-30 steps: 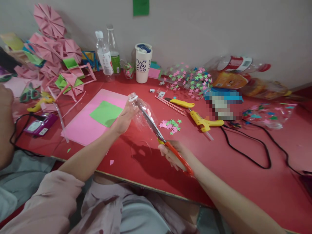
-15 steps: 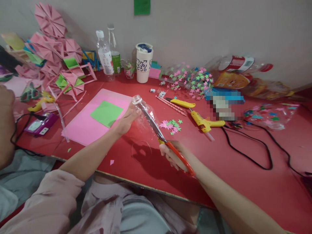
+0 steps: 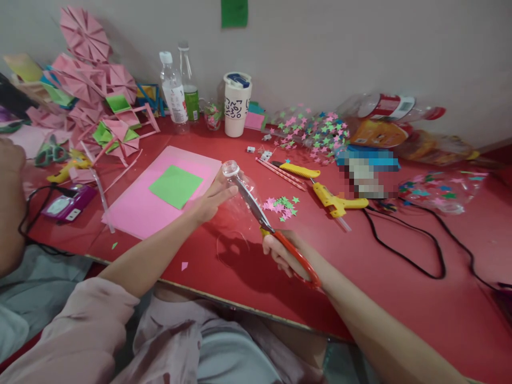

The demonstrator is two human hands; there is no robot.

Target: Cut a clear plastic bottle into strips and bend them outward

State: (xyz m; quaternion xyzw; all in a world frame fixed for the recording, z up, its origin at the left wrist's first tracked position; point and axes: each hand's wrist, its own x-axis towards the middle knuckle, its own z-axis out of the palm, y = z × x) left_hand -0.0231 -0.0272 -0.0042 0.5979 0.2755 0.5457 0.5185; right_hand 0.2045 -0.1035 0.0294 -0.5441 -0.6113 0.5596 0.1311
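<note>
The left grip (image 3: 208, 205) holds the clear plastic bottle piece (image 3: 235, 209) at its right side, ahead-left of the right grip (image 3: 283, 255), which clasps the red-handled scissors (image 3: 259, 212); probably light, flexible and slippery, the piece is best held near its stiffer neck (image 3: 231, 168).

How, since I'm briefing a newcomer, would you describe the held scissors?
On the red table, find the loose pink and green stars. In front, the right hand holds scissors with long metal blades and red handles, unlike the green-handled pair at far left.
</note>
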